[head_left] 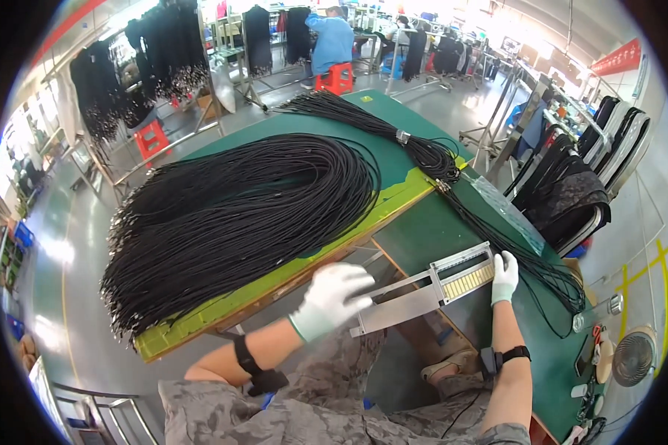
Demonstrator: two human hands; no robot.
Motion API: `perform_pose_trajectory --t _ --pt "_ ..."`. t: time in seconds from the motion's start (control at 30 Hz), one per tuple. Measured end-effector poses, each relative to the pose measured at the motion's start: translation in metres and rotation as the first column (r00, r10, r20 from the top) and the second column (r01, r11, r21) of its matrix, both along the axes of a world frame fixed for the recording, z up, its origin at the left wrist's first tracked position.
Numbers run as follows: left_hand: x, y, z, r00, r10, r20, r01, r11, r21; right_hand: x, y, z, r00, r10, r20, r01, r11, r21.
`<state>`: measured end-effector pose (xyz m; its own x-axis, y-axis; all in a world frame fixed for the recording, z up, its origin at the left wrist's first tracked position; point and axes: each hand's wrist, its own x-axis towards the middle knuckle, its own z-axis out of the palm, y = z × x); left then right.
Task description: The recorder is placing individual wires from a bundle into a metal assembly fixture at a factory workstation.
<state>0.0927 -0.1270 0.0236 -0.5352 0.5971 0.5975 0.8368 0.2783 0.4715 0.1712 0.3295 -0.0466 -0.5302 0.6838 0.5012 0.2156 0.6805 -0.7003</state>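
Note:
A silvery metal jig (pixel 401 309) lies at a slant in front of me, across the edge of the green table. Its right part holds a row of small yellowish pieces (pixel 467 283) inside a rectangular frame. My right hand (pixel 505 277), in a white glove, grips the jig's right end, with the thumb and fingers around its edge. Beside the jig's left end is my left hand (pixel 332 298), also gloved. Its fingers are spread and slightly bent, with nothing seen between them. Left of the jig, a large looped bundle of black cables (pixel 237 215) with metal tips covers the table.
A tied cable bundle (pixel 371 122) lies along the far side, and loose black cables (pixel 527 259) run along the right. A small fan (pixel 634 358) and scissors (pixel 596 335) sit at the right edge. Cables hang from racks (pixel 171 52) behind; a person in blue (pixel 332 41) sits farther off.

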Motion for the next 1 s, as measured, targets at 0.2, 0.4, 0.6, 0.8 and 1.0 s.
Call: perform_pose_trajectory --t 0.2,0.4,0.6,0.8,1.0 --pt "-0.112 -0.042 0.066 0.871 0.375 -0.317 -0.364 0.927 0.095 0.07 0.013 -0.01 0.973 0.019 -0.23 -0.067 0.977 -0.204" --pt "-0.214 -0.016 0.048 0.828 0.555 0.075 -0.458 0.748 -0.48 0.108 0.004 -0.009 0.969 -0.038 -0.246 -0.037 0.956 -0.29" --pt "-0.224 0.041 0.022 0.835 0.55 0.02 -0.539 0.826 -0.165 0.119 0.011 -0.013 0.976 0.0 -0.218 -0.058 0.963 -0.262" --pt "-0.228 0.018 0.022 0.864 0.338 0.373 -0.425 0.886 0.183 0.113 -0.001 0.001 0.993 -0.035 -0.116 -0.002 0.954 -0.3" --pt "-0.212 0.012 0.039 0.614 -0.248 0.749 -0.344 0.771 0.537 0.117 -0.001 0.005 0.992 -0.038 -0.119 0.011 0.975 -0.222"
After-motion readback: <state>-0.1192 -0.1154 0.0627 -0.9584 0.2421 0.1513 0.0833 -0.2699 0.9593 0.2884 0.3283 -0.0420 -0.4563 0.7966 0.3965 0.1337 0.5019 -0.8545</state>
